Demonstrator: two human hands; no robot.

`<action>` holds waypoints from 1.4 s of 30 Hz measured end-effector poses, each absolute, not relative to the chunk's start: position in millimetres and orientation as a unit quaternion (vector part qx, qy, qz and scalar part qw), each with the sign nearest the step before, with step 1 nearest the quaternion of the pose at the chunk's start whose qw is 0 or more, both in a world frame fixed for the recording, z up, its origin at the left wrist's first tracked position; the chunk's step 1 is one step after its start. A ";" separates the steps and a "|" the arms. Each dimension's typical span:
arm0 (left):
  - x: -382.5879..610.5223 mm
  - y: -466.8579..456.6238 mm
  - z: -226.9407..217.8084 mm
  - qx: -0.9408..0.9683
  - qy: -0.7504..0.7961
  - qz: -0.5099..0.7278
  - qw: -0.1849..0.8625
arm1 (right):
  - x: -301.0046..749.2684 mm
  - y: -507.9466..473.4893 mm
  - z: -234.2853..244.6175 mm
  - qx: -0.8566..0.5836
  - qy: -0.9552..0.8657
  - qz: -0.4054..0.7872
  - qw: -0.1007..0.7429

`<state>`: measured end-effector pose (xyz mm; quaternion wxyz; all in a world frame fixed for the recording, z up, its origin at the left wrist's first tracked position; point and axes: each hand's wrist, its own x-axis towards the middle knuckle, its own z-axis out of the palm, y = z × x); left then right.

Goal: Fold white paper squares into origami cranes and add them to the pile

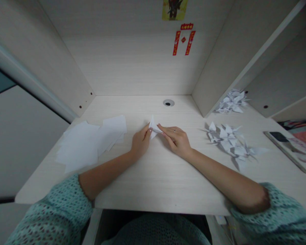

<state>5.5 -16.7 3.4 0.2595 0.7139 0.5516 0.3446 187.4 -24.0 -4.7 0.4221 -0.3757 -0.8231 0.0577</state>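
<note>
A small piece of folded white paper (153,126), with pointed corners, is held up just over the middle of the desk. My left hand (140,141) grips it from the left, thumb pressed on its face. From the right, the thumb and fingers of my right hand (177,139) pinch its right-hand point. To the left lie loose stacks of white paper sheets (79,144). Over on the right is a heap of folded paper cranes (228,139), and a second heap of folded paper (233,101) sits farther back.
A phone (293,149) lies at the right, with red and patterned cloth (304,134) behind it. An upright panel (234,64) divides the desk (153,185) at the back right. A round cable hole (168,102) is near the back wall, which carries red stickers (183,39).
</note>
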 end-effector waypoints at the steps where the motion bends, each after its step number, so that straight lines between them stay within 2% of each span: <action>1: 5.3 -16.3 3.3 0.714 0.547 0.349 0.263 | 187.4 -24.3 -4.3 -0.376 -0.822 0.061 0.423; 12: 3.2 -9.4 -1.0 0.681 0.493 0.424 0.337 | 186.4 -23.1 -1.8 -0.387 -0.789 0.116 0.463; 21: 2.7 -7.9 -2.9 0.690 0.477 0.423 0.343 | 184.2 -20.5 -6.5 -0.383 -0.783 0.138 0.471; 30: 4.5 -11.3 -3.1 0.688 0.409 0.426 0.422 | 184.5 -16.4 -9.5 -0.371 -0.781 0.185 0.467; 42: 5.3 -15.6 4.2 0.706 0.494 0.357 0.361 | 183.3 -17.5 -10.8 -0.392 -0.776 0.172 0.464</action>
